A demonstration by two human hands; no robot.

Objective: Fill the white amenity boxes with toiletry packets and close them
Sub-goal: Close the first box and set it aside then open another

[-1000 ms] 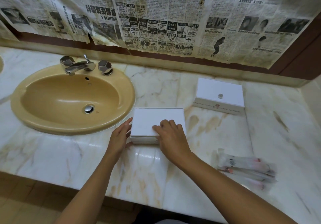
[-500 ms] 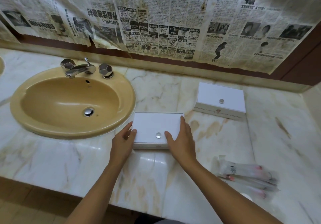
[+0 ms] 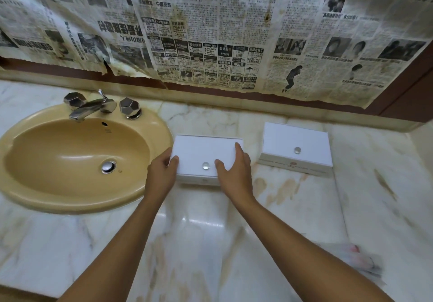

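Both the left hand (image 3: 161, 175) and right hand (image 3: 235, 176) grasped the closed white cardboard amenity box (image 3: 203, 156) by its sides, seemingly to position it on the marble counter (image 3: 210, 243) beside the sink-side edge.

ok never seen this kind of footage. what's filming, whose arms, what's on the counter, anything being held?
No robot here: a person wears a camera on the head, looking down at their own bare hands. The left hand and right hand hold the near white box by its sides, lid closed, clear knob on top. It sits on a marble counter. A second closed white box lies to the right, a tan sink with a chrome tap to the left, blurred toiletry packets bottom right.
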